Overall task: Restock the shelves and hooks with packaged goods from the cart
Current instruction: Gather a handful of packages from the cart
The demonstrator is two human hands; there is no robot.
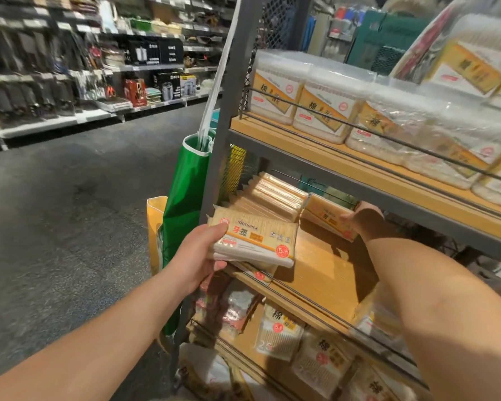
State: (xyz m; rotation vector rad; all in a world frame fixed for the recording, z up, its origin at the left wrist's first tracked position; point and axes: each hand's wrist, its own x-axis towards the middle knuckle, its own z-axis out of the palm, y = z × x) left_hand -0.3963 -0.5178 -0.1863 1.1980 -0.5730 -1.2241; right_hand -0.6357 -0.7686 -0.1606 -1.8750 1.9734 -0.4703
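Right hand (362,218) is reaching under the upper shelf board (388,195); its fingers are lying hidden behind a toothpick pack (329,217). Far aisle shelving (70,68) is blurring, labels unreadable. Lower packets (318,363) are running off the frame's bottom edge.

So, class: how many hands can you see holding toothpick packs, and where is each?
2. The left hand grips a stack of packs at the shelf edge; the right hand grasps a pack deeper on the middle shelf.

Both forearms are bare to the frame edge; no sleeves visible. Left hand (198,256) and right hand (365,219): ungloved, no rings.
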